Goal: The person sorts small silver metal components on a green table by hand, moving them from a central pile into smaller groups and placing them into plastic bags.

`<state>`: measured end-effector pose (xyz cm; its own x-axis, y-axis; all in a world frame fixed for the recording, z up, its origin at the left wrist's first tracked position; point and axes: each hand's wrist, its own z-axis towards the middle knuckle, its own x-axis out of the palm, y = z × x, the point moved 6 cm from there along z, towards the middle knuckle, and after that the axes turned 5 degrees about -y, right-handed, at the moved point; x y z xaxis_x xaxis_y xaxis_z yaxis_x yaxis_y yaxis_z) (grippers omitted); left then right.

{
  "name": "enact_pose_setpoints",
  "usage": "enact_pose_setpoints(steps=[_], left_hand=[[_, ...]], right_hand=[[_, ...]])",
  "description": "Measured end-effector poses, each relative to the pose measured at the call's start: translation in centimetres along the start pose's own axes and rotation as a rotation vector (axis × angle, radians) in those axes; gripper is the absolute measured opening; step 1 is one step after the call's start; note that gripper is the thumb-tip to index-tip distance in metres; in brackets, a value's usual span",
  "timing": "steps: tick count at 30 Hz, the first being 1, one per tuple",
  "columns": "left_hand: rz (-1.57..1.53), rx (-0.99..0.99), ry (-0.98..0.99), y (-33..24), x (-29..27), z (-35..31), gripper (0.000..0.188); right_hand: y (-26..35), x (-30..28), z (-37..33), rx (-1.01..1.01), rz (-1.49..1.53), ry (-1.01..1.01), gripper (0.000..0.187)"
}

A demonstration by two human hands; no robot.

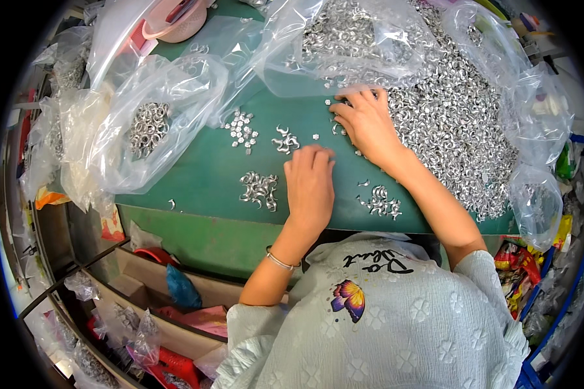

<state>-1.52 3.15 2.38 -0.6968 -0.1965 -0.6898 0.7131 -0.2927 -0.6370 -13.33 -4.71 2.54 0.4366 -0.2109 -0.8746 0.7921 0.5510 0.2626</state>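
Observation:
A large heap of small silver metal pieces (448, 123), many crescent-shaped, spreads over the right of the green table. My right hand (370, 129) rests at the heap's left edge, fingers apart and bent down among loose pieces. At the middle of the table is my left hand (310, 188), its fingers curled together and slightly blurred; what they hold, if anything, is hidden. Just beyond it sits a small cluster of curved pieces (284, 139). To its left lies a bigger pile of crescents (258, 189), with a group of small pale silver bits (241, 129) farther back.
Another small pile (380, 202) lies near the front edge. A clear plastic bag (156, 155) holding silver rings stands at left. More clear plastic (370, 58) covers the heap's far part. A pink basket (175, 26) is at the back; an open drawer (156, 279) sits below left.

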Motion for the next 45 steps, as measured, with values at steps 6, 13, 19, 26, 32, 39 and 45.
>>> enact_pose_setpoints(steps=[6,13,19,26,32,39,45], left_hand=[[0.088,-0.041,0.005,0.5,-0.1,-0.2,0.019],[-0.018,-0.022,-0.050,1.2,0.2,-0.2,0.018],[-0.042,-0.022,-0.069,1.3,0.0,-0.6,0.018],[-0.237,0.020,0.104,-1.1,0.4,-3.0,0.018],[-0.278,-0.030,0.101,-1.1,-0.5,-2.1,0.022],[0.107,0.054,-0.046,0.2,-0.4,2.9,0.024],[0.156,0.119,0.059,0.4,1.8,2.5,0.013]], right_hand=[[0.5,-0.4,0.1,-0.149,0.008,0.112,0.019],[0.4,-0.6,0.9,-0.071,0.213,0.085,0.005],[3.8,-2.9,-3.8,-0.206,0.266,0.298,0.003],[1.5,-3.5,-1.5,0.029,0.234,0.097,0.010],[1.0,-2.3,-1.9,-0.109,0.118,0.068,0.011],[-0.3,-4.3,-2.2,0.051,0.185,0.005,0.012],[-0.4,-2.9,-1.4,0.047,0.003,0.007,0.029]])
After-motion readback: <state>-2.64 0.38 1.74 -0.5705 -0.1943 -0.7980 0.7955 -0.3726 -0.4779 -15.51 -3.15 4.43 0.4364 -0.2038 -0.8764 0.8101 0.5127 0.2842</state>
